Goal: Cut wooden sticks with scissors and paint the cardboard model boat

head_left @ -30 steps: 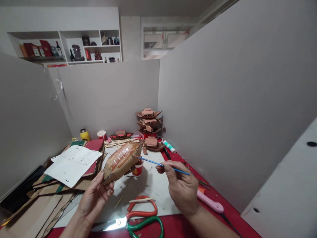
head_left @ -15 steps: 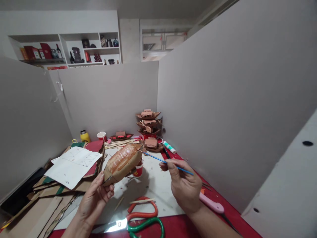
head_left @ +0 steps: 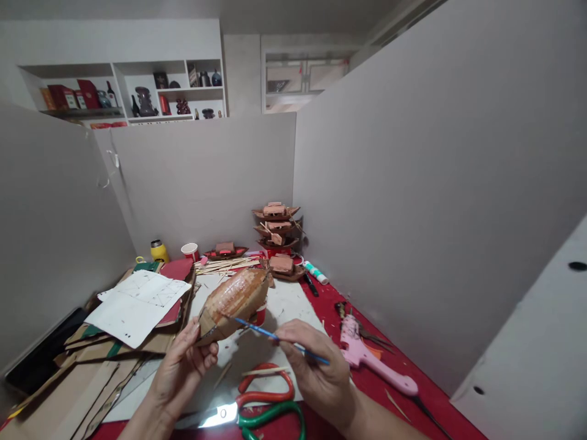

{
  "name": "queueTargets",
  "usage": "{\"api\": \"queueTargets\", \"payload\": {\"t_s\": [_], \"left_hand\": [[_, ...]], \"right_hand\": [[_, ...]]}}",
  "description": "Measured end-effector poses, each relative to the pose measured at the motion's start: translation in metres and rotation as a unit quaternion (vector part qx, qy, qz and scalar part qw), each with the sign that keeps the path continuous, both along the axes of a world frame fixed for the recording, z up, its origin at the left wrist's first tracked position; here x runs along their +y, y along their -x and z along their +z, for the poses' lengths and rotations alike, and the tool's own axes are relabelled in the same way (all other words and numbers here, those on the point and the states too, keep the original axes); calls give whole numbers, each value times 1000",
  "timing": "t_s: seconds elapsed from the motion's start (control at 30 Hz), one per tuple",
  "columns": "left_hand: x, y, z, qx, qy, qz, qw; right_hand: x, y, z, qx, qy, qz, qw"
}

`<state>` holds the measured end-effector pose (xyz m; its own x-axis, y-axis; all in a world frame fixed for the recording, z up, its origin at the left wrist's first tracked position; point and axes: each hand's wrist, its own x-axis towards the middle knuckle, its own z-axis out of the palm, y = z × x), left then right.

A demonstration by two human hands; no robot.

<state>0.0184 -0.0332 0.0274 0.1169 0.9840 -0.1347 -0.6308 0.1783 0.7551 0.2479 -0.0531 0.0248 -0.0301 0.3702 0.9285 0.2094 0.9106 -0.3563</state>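
A small cardboard boat hull (head_left: 241,294), tilted with its far end up to the right, is gripped at its near end by my left hand (head_left: 186,360). Reddish-brown, glossy paint covers part of its surface; the lower side is still bare tan. My right hand (head_left: 318,366) pinches a thin blue paintbrush (head_left: 259,329), whose tip touches the hull's lower left part. Behind the hull stands a red paper cup (head_left: 261,315), mostly hidden. Beneath my hands lie large scissors (head_left: 268,403) with one red and one green handle.
Stacked brown model boats (head_left: 276,226) stand at the back, with thin wooden sticks (head_left: 227,265) beside them. Cardboard and a drawn paper sheet (head_left: 137,305) lie left. A pink glue gun (head_left: 367,354) lies right. A yellow bottle (head_left: 158,251) and white-rimmed cup (head_left: 189,251) stand back left.
My right hand has moved left and down, taking the brush tip from the hull's far end to its lower left part. The glue gun shows more fully. The hull has shifted slightly right.
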Motion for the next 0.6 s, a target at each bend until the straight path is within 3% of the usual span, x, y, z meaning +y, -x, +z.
{"api": "queueTargets", "payload": {"t_s": [0.17, 0.4, 0.5, 0.6], "left_hand": [[-1, 1, 3, -16, -1, 12, 1000], [0, 1, 1, -8, 7, 20, 1000], [0, 1, 1, -6, 10, 24, 1000], [-1, 2, 2, -14, 5, 22, 1000]], "right_hand": [[14, -12, -11, 81, 74, -77, 991], [-5, 3, 0, -18, 8, -7, 1000], [-5, 1, 1, -24, -5, -12, 1000], [4, -7, -4, 33, 35, -48, 998]]}}
